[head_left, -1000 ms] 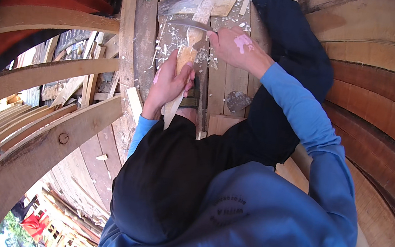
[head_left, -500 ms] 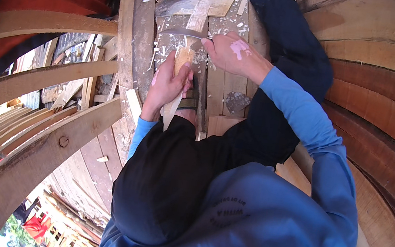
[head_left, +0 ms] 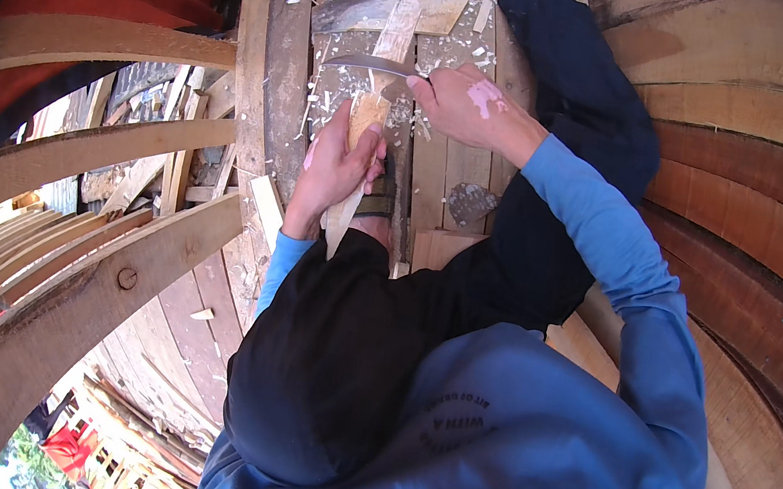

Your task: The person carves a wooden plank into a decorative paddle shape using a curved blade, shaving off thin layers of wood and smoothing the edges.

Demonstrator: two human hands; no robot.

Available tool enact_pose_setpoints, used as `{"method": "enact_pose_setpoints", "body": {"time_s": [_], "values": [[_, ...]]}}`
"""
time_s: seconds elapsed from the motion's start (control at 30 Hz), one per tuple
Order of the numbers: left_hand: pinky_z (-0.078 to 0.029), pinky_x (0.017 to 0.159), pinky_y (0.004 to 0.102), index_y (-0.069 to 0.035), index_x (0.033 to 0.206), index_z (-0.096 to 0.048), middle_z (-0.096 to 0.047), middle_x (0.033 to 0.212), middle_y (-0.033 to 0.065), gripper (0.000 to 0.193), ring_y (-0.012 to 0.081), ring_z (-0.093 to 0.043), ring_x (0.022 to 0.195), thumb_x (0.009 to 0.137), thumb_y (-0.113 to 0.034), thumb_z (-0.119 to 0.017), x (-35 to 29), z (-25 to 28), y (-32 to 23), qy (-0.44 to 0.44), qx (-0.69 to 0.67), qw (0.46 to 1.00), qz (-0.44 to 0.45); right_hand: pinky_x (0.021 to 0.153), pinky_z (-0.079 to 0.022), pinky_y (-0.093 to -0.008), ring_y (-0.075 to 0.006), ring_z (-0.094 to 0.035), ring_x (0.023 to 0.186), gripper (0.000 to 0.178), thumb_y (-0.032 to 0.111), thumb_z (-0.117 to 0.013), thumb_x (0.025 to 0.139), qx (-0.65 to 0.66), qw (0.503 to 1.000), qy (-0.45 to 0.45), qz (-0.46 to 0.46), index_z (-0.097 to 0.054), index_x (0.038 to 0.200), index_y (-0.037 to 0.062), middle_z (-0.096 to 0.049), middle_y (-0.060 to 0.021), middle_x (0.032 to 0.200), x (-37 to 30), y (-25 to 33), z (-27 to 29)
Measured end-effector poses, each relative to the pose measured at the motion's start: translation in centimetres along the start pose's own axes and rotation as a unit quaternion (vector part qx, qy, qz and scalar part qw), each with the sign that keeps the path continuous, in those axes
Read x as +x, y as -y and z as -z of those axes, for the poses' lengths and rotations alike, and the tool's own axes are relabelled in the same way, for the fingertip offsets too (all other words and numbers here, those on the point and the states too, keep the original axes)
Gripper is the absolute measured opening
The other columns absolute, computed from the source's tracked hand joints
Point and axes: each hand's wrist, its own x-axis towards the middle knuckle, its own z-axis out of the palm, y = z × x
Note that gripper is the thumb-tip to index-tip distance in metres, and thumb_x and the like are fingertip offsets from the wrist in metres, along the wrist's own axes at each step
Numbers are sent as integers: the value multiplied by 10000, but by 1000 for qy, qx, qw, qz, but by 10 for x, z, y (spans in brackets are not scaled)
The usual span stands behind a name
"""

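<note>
My left hand [head_left: 331, 164] is closed round a pale wooden stick [head_left: 367, 116], whose pointed lower end sticks out by my knee. In my right hand [head_left: 476, 108] is a knife [head_left: 362, 62] with a slim, slightly curved blade; its handle is hidden in my fist. The blade lies crosswise at the stick's far end, apart from my left fingers. Beyond the blade, a pale wooden strip [head_left: 396, 33] rests across a broad curved wooden piece [head_left: 344, 12]. I cannot tell whether the strip and the held stick are one piece.
Wood shavings [head_left: 314, 119] litter the plank floor [head_left: 282, 94]. Curved timber ribs [head_left: 94, 293] rise on the left, and bent planks [head_left: 756, 211] form a wall on the right. A dark flat lump [head_left: 470, 204] sits between my legs. Off-cuts [head_left: 145, 185] lie beyond the ribs.
The knife and both hands have shifted very slightly right in the picture, along with the surroundings. Both grips are the same.
</note>
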Motion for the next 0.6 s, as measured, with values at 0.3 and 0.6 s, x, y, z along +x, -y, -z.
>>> {"method": "enact_pose_setpoints", "body": {"time_s": [0.3, 0.6], "values": [[-487, 443, 268, 88, 1403, -350, -596, 780, 51, 449, 100, -543, 545, 1069, -154, -528, 1, 0, 0, 4, -28, 999, 32, 875, -505, -550, -495, -672, 868, 600, 398, -426, 1069, 1, 998, 16, -69, -689, 840, -90, -656, -349, 833, 22, -13, 16], [-483, 435, 266, 38, 1317, -418, -594, 787, 49, 331, 98, -536, 534, 1067, -142, -537, 2, -2, -1, 21, -44, 999, 18, 847, -508, -552, -505, -663, 854, 604, 393, -431, 1063, 10, 998, 15, -63, -678, 812, -98, -655, -342, 820, 14, -6, 23]]}}
